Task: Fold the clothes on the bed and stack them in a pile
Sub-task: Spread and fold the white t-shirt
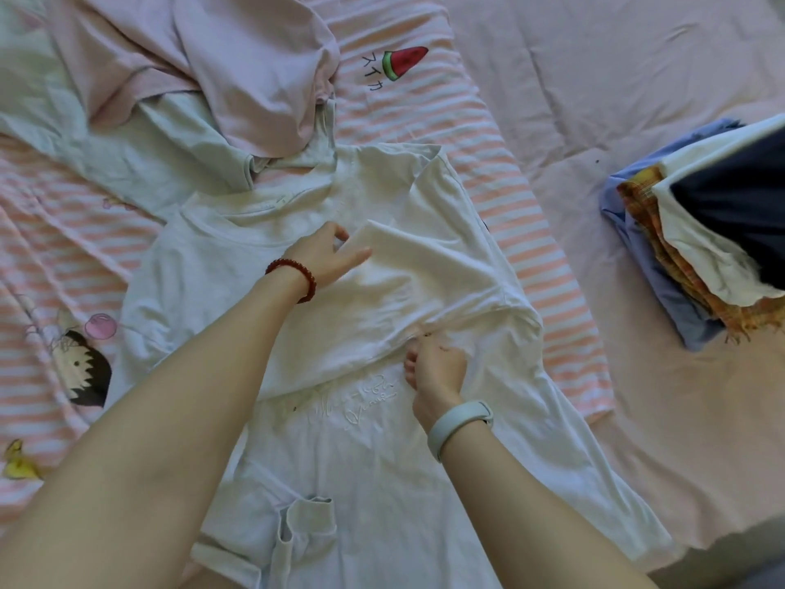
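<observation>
I see a bed [637, 99] under a pink sheet, bare toward its right side beyond a folded pile [696, 257]. A white T-shirt [382, 461] lies mid-bed, half folded. My left hand [325, 257] pinches its turned-over fabric; my right hand [437, 367] grips a fold.

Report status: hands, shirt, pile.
Left hand and right hand both pinch the white T-shirt, mid-fold. Folded pile on the right. Unfolded clothes lie behind.
</observation>
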